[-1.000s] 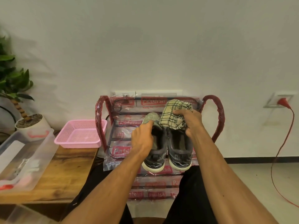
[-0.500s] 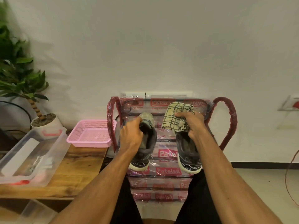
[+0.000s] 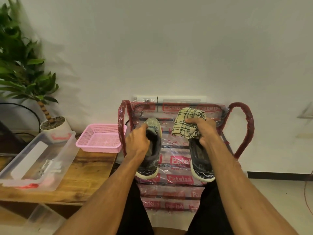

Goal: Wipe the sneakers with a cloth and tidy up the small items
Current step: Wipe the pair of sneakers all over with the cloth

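Observation:
Two dark sneakers with white soles sit on the top shelf of a plastic-wrapped red shoe rack (image 3: 242,129). My left hand (image 3: 137,143) grips the left sneaker (image 3: 150,160) by its collar, and the shoe is tilted with its greyish toe pointing at the wall. My right hand (image 3: 203,131) is closed on a crumpled cream checked cloth (image 3: 186,122), held over the front of the right sneaker (image 3: 201,163). A gap of bare shelf lies between the two shoes.
A wooden side table (image 3: 84,170) stands to the left with a pink mesh basket (image 3: 101,139) and a clear plastic bin (image 3: 33,158) holding small items. A potted plant (image 3: 50,122) is behind it. Another clear container (image 3: 39,221) lies under the table.
My left hand has pulled the left sneaker leftward away from the right one, opening a gap between them. The right hand with the cloth has stayed over the right sneaker. The camera view shifted.

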Demonstrator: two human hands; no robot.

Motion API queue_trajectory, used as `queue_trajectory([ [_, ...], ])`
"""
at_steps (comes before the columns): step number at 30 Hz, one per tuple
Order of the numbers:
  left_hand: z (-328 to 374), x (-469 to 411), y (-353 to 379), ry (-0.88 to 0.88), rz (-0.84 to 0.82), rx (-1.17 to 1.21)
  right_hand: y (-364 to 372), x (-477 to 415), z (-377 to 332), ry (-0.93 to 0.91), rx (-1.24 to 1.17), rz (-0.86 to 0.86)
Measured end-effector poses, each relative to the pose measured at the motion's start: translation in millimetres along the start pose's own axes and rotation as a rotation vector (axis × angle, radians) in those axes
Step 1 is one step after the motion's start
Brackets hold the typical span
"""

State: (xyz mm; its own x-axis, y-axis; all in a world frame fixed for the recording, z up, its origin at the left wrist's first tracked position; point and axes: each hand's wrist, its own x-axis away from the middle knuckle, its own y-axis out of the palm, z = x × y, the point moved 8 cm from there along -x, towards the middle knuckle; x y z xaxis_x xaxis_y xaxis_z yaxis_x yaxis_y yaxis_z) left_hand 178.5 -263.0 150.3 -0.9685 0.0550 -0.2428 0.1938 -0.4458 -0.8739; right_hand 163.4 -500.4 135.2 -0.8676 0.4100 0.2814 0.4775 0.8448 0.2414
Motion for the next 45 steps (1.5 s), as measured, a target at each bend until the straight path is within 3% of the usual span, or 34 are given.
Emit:
queue_trajectory([
  [8,23.9,2.6,0.7,0.131,-0.04,-0.101,-6.8,3.8,-8.3,-0.008,-0.005,0.018],
  [16,77.2,12.5,4.4,0.333,0.053,-0.123,-36.2,13.1,-37.5,-0.043,-0.062,0.068],
  [28,166.0,46.0,46.8,0.523,-0.021,-0.009,-113.2,12.9,-58.9,-0.099,-0.062,0.232],
  [36,187.9,42.4,89.6,0.636,-0.164,-0.205,-145.9,5.8,-42.9,-0.112,-0.003,0.284],
  [45,202.5,33.0,104.5,0.658,-0.189,-0.447,-157.2,1.6,-28.1,-0.122,0.063,0.304],
])
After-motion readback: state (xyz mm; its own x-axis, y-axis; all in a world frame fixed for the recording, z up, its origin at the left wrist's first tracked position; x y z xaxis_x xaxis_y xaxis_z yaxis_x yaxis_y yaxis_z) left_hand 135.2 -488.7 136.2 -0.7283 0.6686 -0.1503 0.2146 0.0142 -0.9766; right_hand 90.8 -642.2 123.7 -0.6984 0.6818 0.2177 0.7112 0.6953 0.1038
